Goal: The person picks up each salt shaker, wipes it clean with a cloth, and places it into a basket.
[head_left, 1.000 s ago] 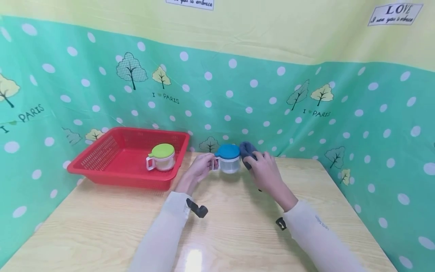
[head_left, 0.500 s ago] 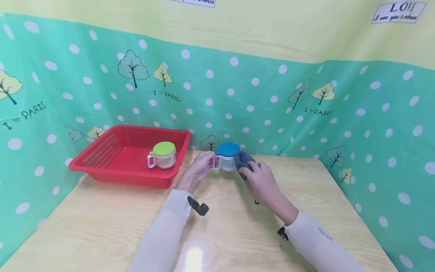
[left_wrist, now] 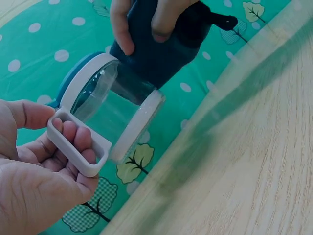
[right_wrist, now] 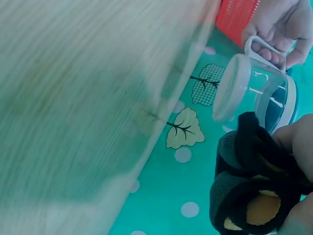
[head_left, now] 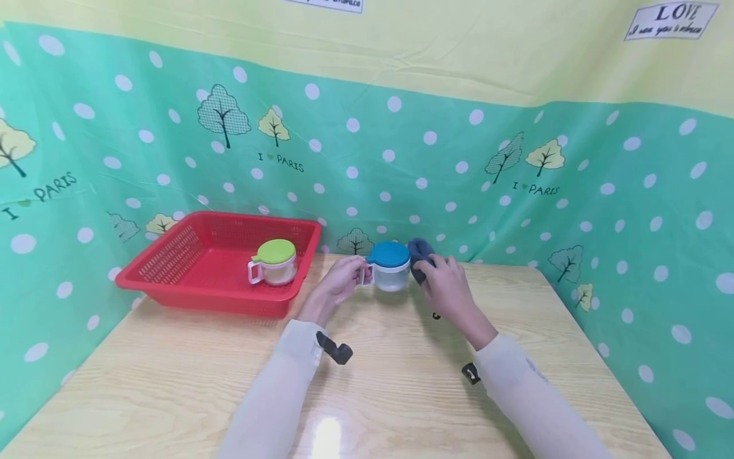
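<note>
My left hand [head_left: 339, 280] grips the white handle [left_wrist: 78, 147] of a clear jar [left_wrist: 115, 105] with a blue lid [head_left: 390, 254], over the far part of the table. The jar looks tilted in both wrist views. To its right, my right hand [head_left: 451, 293] holds a folded dark blue cloth [head_left: 420, 255], fingers on one side and thumb on the other. The cloth is right at the jar's right side and overlaps it in the left wrist view. Its folds and dark edging [right_wrist: 247, 142] show in the right wrist view.
A red plastic basket [head_left: 201, 299] stands at the back left of the wooden table [head_left: 367, 395]. Inside it sits a similar jar with a green lid [head_left: 276, 251]. A green and yellow printed curtain [head_left: 401, 159] hangs behind and along the sides.
The cloth in my right hand moved left across the jar's side half a second ago, then back right. My left hand keeps its hold on the handle, and the jar has shifted slightly.
</note>
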A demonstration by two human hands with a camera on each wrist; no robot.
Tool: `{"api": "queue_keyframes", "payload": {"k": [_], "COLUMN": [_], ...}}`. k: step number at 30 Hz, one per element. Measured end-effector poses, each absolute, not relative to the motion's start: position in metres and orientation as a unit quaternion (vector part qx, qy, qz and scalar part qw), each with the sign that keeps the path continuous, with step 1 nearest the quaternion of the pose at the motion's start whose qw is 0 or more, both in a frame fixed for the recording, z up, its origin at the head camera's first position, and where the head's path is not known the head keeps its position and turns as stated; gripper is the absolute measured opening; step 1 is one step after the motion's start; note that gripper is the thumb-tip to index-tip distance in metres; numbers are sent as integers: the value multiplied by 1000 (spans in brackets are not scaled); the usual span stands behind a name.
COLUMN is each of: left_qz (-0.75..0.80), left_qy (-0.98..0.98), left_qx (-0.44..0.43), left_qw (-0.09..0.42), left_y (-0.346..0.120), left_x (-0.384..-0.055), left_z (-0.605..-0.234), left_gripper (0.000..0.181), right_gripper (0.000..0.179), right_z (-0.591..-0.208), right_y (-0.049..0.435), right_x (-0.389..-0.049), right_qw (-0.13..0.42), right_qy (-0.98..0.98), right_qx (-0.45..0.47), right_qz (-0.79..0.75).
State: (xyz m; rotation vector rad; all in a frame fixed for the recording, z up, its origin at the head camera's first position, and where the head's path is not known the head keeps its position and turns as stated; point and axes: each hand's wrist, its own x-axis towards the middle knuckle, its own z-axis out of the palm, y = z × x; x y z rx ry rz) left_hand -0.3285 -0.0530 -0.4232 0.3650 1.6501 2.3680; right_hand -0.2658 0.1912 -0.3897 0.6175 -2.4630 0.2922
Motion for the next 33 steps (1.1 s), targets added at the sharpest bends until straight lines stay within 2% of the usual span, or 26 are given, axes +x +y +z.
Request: {"api": "queue_keyframes", "payload": {"k": [9, 14, 20, 33], "left_qz": [817, 820, 817, 799], "left_qy": [562, 561, 566, 588], "left_qx": [99, 88, 88, 105], "left_qw": [85, 75, 66, 63], "left_y": [-53, -53, -52, -52], "left_x": [-333, -333, -332, -330], "left_z": [-426, -426, -425, -423], "left_gripper": [23, 26, 25, 20], "right_gripper": [30, 34, 31, 29], "right_z": [-390, -389, -388, -395], "right_y": [178, 167, 154, 142], "right_x": [-248, -234, -221, -221], "right_qw": [307, 292, 289, 249], "right_qy": [-909, -913, -902, -899], "right_qx": [266, 275, 311, 348], "right_qz": [90, 73, 75, 92]}}
